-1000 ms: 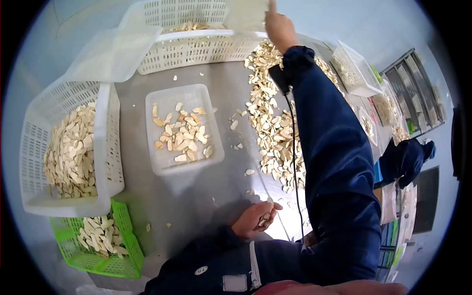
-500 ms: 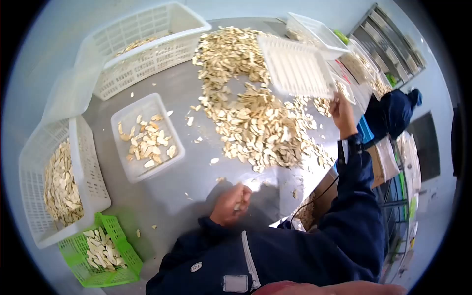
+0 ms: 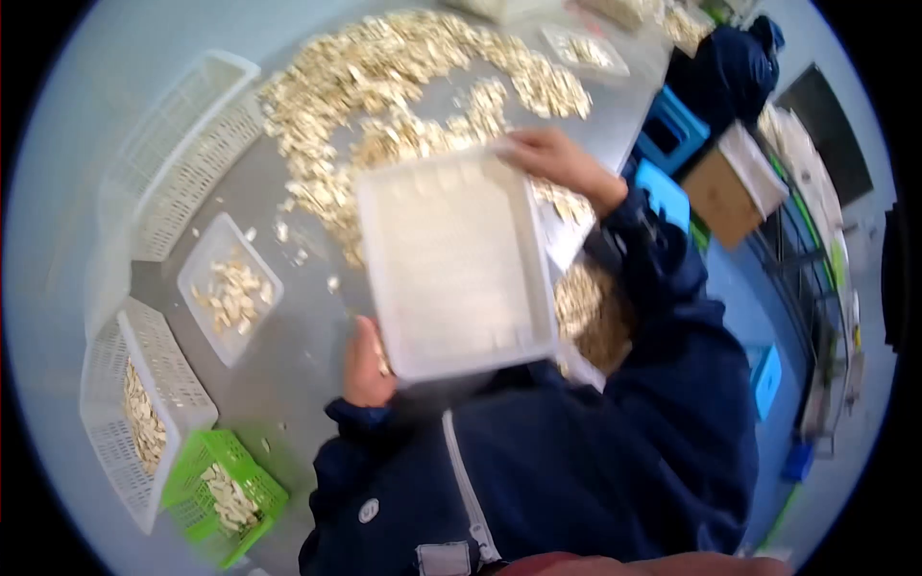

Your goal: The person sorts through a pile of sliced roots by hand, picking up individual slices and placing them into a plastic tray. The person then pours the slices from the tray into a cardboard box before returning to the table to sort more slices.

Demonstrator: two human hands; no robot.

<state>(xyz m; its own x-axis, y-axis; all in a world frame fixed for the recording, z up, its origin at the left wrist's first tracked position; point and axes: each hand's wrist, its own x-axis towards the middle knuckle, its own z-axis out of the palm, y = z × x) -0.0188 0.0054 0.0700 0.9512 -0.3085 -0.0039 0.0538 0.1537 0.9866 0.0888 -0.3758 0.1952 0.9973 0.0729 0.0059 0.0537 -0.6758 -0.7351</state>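
My right hand (image 3: 562, 165) grips the upper right corner of a white plastic tray (image 3: 456, 264). The tray is held up in front of my body, its pale interior facing me. Close by its lower left edge is my left hand (image 3: 368, 365), fingers closed, with a pale slice showing at them. Behind the tray, a big heap of pale dried slices (image 3: 336, 86) spreads over the metal table (image 3: 312, 317), partly hidden by the tray. A smaller white tray (image 3: 228, 331) with some slices lies to the left of my left hand.
On the left stand white perforated baskets (image 3: 192, 173) and a green basket (image 3: 264, 470) holding slices. A small tray of slices (image 3: 586, 50) sits at the far right. Past the table's right edge are blue stools (image 3: 663, 197), a cardboard box (image 3: 725, 192) and a rack.
My right hand has brought the white tray from over the heap toward my body and turned it. My left hand has moved left and up, beside the tray. The view has shifted.
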